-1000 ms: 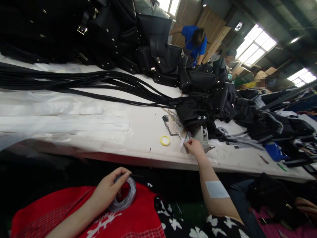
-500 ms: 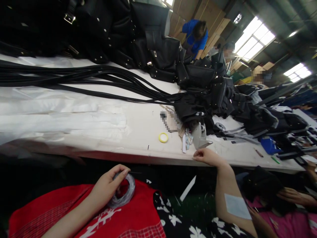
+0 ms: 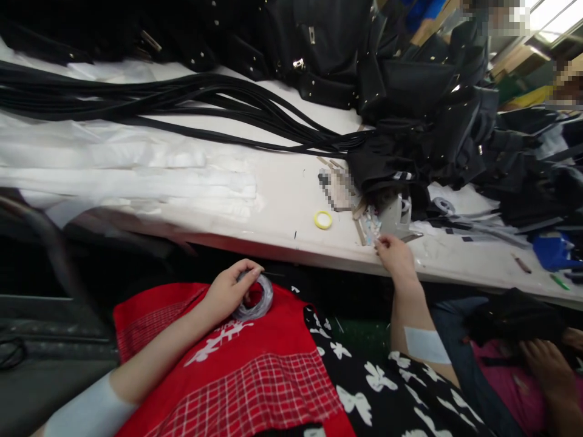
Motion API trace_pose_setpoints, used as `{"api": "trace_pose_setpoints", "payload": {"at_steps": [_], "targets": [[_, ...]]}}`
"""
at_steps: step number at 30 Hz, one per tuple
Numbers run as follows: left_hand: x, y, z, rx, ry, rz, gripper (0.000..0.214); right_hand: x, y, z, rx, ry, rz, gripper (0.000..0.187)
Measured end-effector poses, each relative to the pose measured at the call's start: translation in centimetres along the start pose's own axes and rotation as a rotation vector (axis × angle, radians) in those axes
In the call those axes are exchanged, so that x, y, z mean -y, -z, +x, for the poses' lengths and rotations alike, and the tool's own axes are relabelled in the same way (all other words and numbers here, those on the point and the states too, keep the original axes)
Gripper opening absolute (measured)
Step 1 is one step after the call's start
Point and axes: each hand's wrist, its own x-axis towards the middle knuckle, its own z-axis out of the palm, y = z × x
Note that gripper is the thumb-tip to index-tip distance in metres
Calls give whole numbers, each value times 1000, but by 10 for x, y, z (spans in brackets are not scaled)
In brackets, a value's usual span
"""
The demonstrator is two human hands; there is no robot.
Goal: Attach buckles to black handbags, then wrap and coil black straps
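My left hand rests on my red apron and is closed around a grey roll of tape. My right hand reaches up to the near edge of the white table. Its fingertips are pinched at a small cluster of pale strips beside a grey metal tool; what they grip is too small to name. A yellow tape ring lies on the table left of that hand. A white plaster sits on my right forearm.
A bundle of long black straps runs across the table. Black bags are heaped at the back and right. White plastic sheets cover the left. Another person's hand is at the lower right, and a blue object lies nearby.
My right hand dropped to the table edge, then went back up to the strips by the grey tool. A white strip fell off the table. The view tilted down; my left hand kept hold of the roll.
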Motion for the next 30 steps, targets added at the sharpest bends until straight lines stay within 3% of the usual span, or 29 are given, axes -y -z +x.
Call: {"api": "trace_pose_setpoints", "payload": {"at_steps": [4, 8, 10, 13, 16, 23, 26, 30], "targets": [[6, -1, 2, 33, -23, -34, 48, 6, 31, -49, -100, 169, 195, 24], [11, -4, 6, 92, -64, -90, 51, 54, 35, -103, 234, 489, 509, 30], [13, -4, 6, 103, -92, -100, 53, 84, 29, -121, 399, 603, 530, 29], [15, -1, 2, 87, -117, -105, 54, 120, 20, -136, 493, 697, 478, 23], [14, 2, -5, 61, -111, -131, 53, 142, 16, -141, 491, 760, 379, 19], [14, 7, -15, 26, -148, -112, 47, 176, 6, -152, 315, 887, 140, 14], [15, 8, -15, 16, -123, -80, 44, 182, 6, -155, 274, 905, 119, 12], [17, 9, -15, -2, -97, -77, 43, 178, 16, -159, 318, 918, 160, 15]]}}
